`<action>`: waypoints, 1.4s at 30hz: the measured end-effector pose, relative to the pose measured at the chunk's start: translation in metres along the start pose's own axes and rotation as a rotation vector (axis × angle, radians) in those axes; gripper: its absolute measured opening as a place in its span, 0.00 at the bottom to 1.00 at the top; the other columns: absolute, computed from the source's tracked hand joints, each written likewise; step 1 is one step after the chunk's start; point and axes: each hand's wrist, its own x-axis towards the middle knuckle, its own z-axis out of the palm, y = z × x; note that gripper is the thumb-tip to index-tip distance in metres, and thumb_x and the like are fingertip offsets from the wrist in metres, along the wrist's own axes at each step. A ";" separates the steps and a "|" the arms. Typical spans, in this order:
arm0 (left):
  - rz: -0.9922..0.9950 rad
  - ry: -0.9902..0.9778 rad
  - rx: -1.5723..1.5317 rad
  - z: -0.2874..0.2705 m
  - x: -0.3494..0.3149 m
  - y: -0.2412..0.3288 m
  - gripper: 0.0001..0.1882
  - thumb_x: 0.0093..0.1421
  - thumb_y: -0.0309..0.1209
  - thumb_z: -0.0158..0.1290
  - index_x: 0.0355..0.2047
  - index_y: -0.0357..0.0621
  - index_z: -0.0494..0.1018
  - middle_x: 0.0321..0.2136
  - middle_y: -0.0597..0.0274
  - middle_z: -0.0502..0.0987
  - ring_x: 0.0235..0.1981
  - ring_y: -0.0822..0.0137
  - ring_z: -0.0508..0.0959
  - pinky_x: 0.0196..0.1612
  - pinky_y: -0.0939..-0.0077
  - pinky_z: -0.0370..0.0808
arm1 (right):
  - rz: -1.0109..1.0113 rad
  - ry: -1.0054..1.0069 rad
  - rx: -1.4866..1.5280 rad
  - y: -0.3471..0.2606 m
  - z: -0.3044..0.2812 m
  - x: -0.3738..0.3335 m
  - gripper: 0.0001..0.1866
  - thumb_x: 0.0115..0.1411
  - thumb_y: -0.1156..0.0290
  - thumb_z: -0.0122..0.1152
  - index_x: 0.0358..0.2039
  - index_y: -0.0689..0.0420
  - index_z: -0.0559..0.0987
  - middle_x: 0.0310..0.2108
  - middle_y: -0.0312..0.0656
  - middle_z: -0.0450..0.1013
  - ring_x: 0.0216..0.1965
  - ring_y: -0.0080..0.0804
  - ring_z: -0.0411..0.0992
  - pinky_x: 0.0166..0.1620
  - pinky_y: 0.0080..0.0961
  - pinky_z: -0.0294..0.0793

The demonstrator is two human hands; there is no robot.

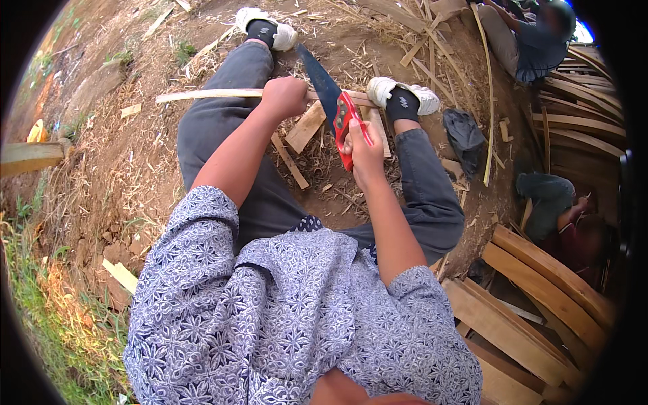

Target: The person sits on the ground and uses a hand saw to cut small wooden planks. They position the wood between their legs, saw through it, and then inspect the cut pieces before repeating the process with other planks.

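Observation:
My left hand (283, 98) is closed around a thin pale wooden strip (209, 95), which lies crosswise over my left leg. The strip's right end reaches my right shoe (405, 96); whether the shoe presses on it I cannot tell. In my right hand (365, 148) is the red handle of a handsaw (321, 78). Its dark blade points up and away, crossing the strip just right of my left fist. From this angle, contact between the teeth and the wood cannot be made out. Below the strip, a short wood block (306, 127) rests on the dirt.
Wood offcuts and shavings litter the ground. A black plastic bag (464, 142) lies right of my right leg, beside a long thin strip (487, 94). Stacked boards (533, 290) fill the lower right. Two other people sit at the right, one at the top (540, 40), one lower (553, 202).

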 end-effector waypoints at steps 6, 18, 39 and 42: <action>-0.029 0.009 -0.016 0.002 -0.002 -0.006 0.14 0.60 0.43 0.58 0.33 0.46 0.83 0.31 0.49 0.83 0.37 0.47 0.84 0.41 0.51 0.80 | 0.056 0.011 -0.092 -0.024 -0.040 -0.114 0.09 0.75 0.66 0.53 0.40 0.58 0.70 0.21 0.29 0.61 0.22 0.16 0.60 0.30 0.20 0.64; -0.010 0.031 -0.037 0.008 -0.004 -0.004 0.13 0.60 0.42 0.57 0.32 0.47 0.83 0.31 0.51 0.84 0.37 0.48 0.84 0.41 0.52 0.80 | -0.062 -0.054 -0.113 0.019 -0.005 -0.006 0.13 0.72 0.60 0.59 0.39 0.57 0.74 0.24 0.31 0.68 0.22 0.16 0.66 0.26 0.18 0.68; -0.031 0.013 0.012 0.014 0.002 0.004 0.14 0.61 0.43 0.57 0.34 0.47 0.83 0.33 0.50 0.84 0.38 0.48 0.84 0.41 0.53 0.80 | -0.024 -0.053 -0.071 0.010 -0.022 -0.030 0.14 0.72 0.59 0.60 0.41 0.58 0.73 0.24 0.30 0.67 0.23 0.16 0.65 0.28 0.19 0.68; -0.016 0.025 0.018 0.007 -0.001 -0.002 0.14 0.61 0.43 0.57 0.33 0.47 0.83 0.32 0.50 0.84 0.37 0.48 0.84 0.41 0.53 0.81 | -0.029 -0.037 -0.041 0.014 -0.003 -0.004 0.15 0.71 0.59 0.60 0.41 0.59 0.73 0.24 0.30 0.67 0.23 0.16 0.65 0.28 0.19 0.68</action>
